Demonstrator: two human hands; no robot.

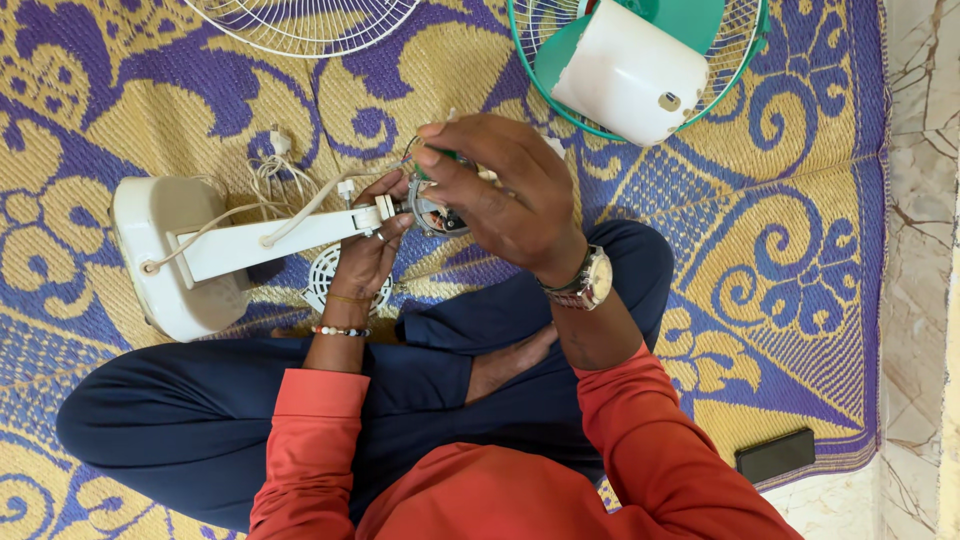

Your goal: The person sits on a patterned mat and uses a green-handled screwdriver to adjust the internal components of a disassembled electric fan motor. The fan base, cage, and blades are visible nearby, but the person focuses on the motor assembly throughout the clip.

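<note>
Across the purple-and-yellow woven mat (790, 260) we sat; our left hand (368, 262) gripped the fan stand (262, 240), our right hand (505, 195) clasped the motor (436, 214) (mid-frame).

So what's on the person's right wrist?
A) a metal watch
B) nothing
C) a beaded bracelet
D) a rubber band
A: a metal watch sits on the wrist of the right hand, which works over the fan motor; the beaded bracelet is on the wrist of the left hand.
</note>
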